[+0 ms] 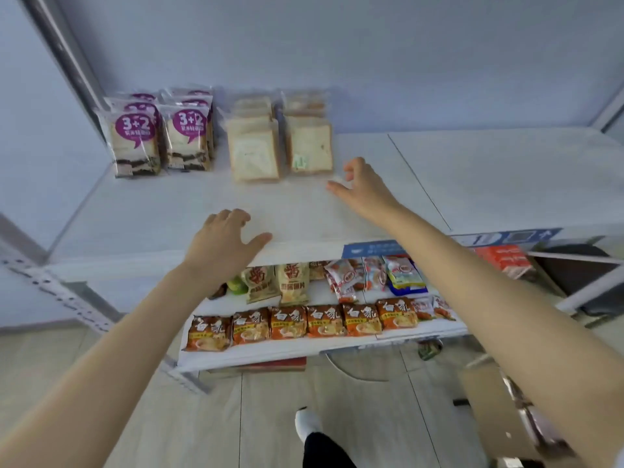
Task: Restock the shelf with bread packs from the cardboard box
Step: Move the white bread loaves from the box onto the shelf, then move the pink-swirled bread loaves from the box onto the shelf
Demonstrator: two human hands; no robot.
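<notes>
On the white top shelf point(489, 177), two rows of purple-labelled bread packs point(162, 140) stand upright at the back left. Beside them stand two rows of clear plain toast packs point(280, 143). My right hand point(363, 187) hovers just right of the front toast pack, fingers loosely curled, holding nothing. My left hand point(223, 244) is over the shelf's front edge, fingers spread and empty. The cardboard box point(499, 410) sits on the floor at the lower right, partly hidden by my right forearm.
The lower shelf point(304, 349) holds orange noodle packets point(290, 322) in a front row and snack bags point(371, 275) behind. Metal uprights point(60, 52) frame the shelf at left. My shoe point(307, 423) is on the tiled floor below.
</notes>
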